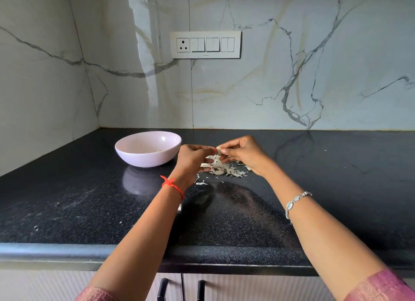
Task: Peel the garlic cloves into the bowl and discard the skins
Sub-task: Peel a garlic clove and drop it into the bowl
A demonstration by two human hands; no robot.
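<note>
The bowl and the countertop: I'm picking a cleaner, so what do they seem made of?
The bowl is pale lilac, smooth and glossy with a bright highlight: likely glazed ceramic, possibly melamine. The countertop is black speckled stone, probably polished granite; it mirrors the bowl.

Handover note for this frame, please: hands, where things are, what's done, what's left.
Hands: left hand and right hand both pinch one clove above the skins.
Things: the skins lie in a loose pile on the counter, right of the bowl.
Done: many skins are off; what is in the bowl is hard to tell.
Left: finish this clove, drop it in the bowl, discard the skins.
</note>
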